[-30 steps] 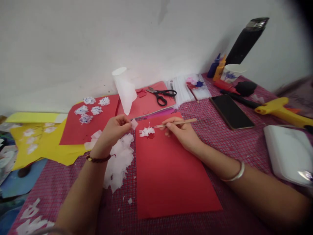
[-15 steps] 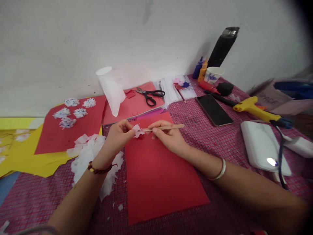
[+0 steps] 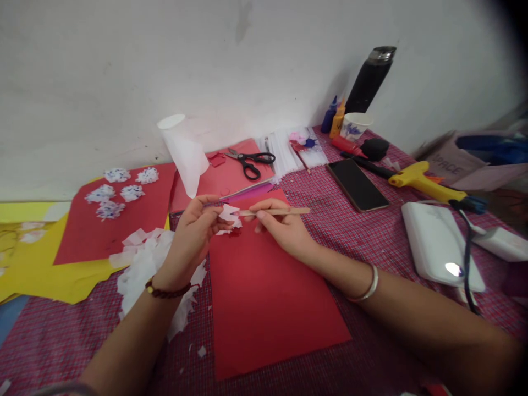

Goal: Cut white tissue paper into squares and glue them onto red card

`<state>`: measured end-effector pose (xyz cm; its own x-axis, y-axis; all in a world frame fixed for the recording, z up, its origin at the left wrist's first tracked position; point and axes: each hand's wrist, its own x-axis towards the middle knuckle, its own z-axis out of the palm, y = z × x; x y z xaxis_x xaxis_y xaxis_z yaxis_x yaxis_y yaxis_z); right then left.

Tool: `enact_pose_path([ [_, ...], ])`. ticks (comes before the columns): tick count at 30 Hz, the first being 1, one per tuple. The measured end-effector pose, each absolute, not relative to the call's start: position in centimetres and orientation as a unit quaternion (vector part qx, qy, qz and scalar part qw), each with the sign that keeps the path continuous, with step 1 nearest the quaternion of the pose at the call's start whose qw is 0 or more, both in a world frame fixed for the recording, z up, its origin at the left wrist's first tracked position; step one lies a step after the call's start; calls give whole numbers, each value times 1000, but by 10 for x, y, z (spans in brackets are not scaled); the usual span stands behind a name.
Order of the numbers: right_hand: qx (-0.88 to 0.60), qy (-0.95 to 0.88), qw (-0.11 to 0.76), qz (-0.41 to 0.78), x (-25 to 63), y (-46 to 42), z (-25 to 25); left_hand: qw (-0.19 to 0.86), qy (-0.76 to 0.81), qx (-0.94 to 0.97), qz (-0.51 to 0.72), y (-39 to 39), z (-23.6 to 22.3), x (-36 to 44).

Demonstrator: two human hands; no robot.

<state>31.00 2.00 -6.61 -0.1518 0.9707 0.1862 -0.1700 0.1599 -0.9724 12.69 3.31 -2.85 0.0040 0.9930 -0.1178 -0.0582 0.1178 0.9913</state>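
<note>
My right hand [image 3: 284,224] pinches a flat wooden craft stick [image 3: 295,211] that points left. The stick's far end meets a small crumpled piece of white tissue paper [image 3: 231,214], which my left hand [image 3: 201,223] holds between thumb and fingers. Both hands are just above the top part of a red paper sheet [image 3: 276,297]. A wet-looking dark red patch [image 3: 235,233] shows on the sheet below the tissue. Beside my left wrist lies a heap of white tissue squares [image 3: 144,269].
Several white-and-blue paper puffs [image 3: 109,209] sit on another red sheet [image 3: 82,236] to the left. Behind my hands are black-handled scissors [image 3: 251,164] and a white paper cone [image 3: 183,151]. On the right lie a phone [image 3: 358,185], a yellow glue gun [image 3: 424,182] and a white power bank [image 3: 439,245].
My left fingers have shifted and opened out somewhat around the tissue, showing more of it. The stick stays in my right hand, and the view has moved slightly.
</note>
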Motion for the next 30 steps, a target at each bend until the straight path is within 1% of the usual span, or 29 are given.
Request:
enact_pose_path([
  [6,-360,-534,549,532,310,19,-66,619,491,359,497,35,-37,130],
  [9,-357,-525,551,542,309,18,-65,617,476,374,502,33,-40,131],
  [11,-358,-513,551,553,309,17,-64,597,470,410,504,29,-40,133],
  [14,-367,-477,558,571,307,18,-63,513,489,506,492,21,-37,136],
  [17,-368,-393,560,629,306,19,-62,360,495,652,447,15,-35,136],
  [19,-362,-321,537,691,306,19,-61,267,465,749,389,14,-34,132],
  [21,-350,-265,507,742,307,20,-58,206,445,801,342,14,-31,129],
  [23,-332,-249,495,763,307,21,-55,179,462,797,344,14,-26,126],
  [25,-318,-268,503,758,308,24,-53,192,494,758,380,15,-20,126],
  [27,-311,-285,509,750,309,29,-53,254,511,717,400,17,-14,126],
  [29,-316,-271,504,757,313,35,-57,325,512,696,384,22,-13,123],
  [30,-324,-253,498,764,315,39,-60,344,512,695,369,25,-14,121],
])
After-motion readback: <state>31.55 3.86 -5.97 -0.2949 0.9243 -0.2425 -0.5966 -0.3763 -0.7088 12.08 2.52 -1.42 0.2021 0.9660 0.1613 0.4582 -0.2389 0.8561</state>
